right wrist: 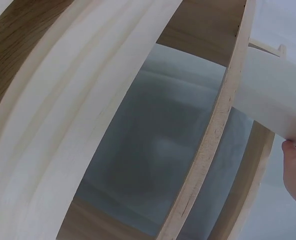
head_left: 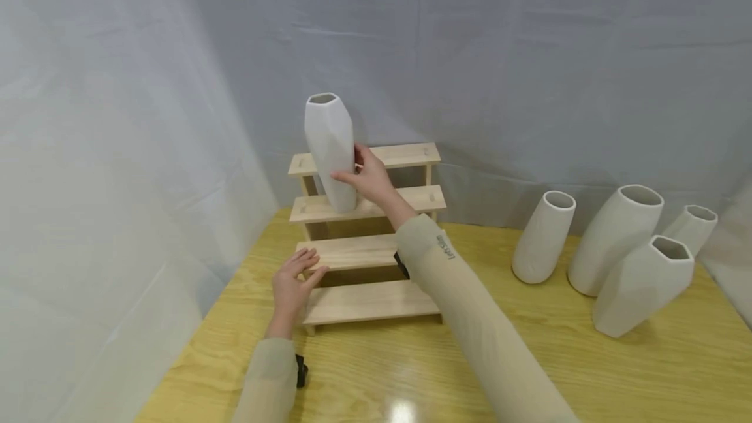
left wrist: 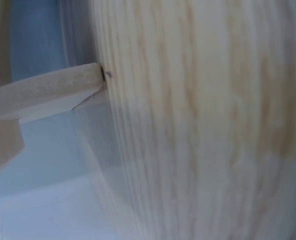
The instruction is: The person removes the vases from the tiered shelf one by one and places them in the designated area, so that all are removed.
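My right hand [head_left: 371, 178] holds a white faceted vase [head_left: 329, 142] by its right side, thumb across the front. The vase leans a little, its mouth up and its foot at the second step from the top of a wooden tiered stand [head_left: 370, 302]. Whether the foot bears on the board cannot be told. In the right wrist view, part of the vase [right wrist: 270, 92] and the hand [right wrist: 295, 172] show at the right edge. My left hand [head_left: 292, 284] grips the left end of a lower step, fingers over the board and thumb at its front edge.
Several more white vases stand on the wooden table [head_left: 499, 351] to the right: a slim rounded one [head_left: 543, 240], a larger one [head_left: 613, 240], a faceted one [head_left: 640, 286] and a small one behind [head_left: 693, 230]. A grey cloth [head_left: 529, 83] hangs behind the stand.
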Available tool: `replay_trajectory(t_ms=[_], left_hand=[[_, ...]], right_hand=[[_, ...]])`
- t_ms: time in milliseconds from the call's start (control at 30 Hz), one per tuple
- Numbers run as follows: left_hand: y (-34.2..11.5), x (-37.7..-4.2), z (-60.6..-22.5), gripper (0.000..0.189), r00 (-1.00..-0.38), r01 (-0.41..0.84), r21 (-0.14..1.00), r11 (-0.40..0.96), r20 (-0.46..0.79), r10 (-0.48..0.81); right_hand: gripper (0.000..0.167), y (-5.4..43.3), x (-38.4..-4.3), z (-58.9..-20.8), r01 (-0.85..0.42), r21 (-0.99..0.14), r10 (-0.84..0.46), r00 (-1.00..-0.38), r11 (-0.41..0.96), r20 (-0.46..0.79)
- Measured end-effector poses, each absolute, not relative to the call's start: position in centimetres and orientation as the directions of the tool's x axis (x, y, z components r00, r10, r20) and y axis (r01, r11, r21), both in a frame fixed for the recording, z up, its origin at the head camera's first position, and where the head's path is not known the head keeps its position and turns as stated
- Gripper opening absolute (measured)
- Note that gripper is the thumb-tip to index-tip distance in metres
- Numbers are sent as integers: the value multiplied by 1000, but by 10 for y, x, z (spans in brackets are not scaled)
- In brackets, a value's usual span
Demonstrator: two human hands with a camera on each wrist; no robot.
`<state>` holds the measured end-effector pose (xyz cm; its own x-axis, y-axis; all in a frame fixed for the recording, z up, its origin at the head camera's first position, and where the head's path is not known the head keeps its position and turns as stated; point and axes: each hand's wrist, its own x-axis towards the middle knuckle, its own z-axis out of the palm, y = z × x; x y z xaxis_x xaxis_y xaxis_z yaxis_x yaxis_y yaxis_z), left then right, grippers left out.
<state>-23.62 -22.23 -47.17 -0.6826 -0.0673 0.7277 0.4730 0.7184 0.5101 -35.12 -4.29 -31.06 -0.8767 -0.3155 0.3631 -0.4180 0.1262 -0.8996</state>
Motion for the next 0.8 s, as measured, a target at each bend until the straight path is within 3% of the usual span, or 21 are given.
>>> replay_trajectory(t_ms=[800], left_hand=[[-224,-237,-474,29,-700,467,534,705,710,-75]], right_hand=[[68,-45,-341,-319,-397,-915,-213,-902,67,376]])
